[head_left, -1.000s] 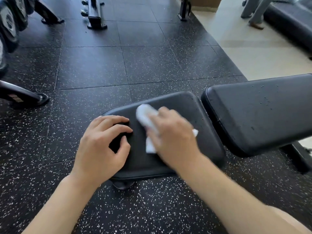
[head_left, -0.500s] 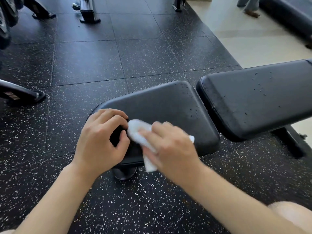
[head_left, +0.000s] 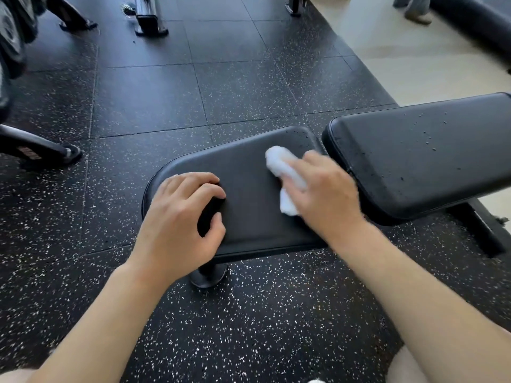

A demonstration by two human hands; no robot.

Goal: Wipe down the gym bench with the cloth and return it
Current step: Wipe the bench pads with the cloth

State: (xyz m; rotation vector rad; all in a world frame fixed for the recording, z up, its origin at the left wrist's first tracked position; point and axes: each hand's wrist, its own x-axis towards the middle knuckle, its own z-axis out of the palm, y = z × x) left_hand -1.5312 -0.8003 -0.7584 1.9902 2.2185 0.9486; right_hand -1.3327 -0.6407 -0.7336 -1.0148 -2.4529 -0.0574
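Observation:
The black gym bench has a seat pad [head_left: 249,175] in the middle of the view and a longer back pad [head_left: 420,156] to its right, speckled with droplets. My right hand [head_left: 326,197] grips a crumpled white cloth [head_left: 282,172] and presses it on the right part of the seat pad, near the gap between the pads. My left hand [head_left: 182,217] rests on the seat pad's left end, fingers curled with their tips on the surface, holding nothing.
The bench's round foot [head_left: 207,275] stands on black speckled rubber floor. Machine frames and legs [head_left: 36,150] lie at the left and top. A pale floor strip [head_left: 401,59] runs at the upper right, where a person's feet [head_left: 414,12] stand beside a dark bench.
My right hand has swept the cloth from the seat pad's near left corner, beside my left hand, across to the right side by the back pad. My left hand stayed on the pad.

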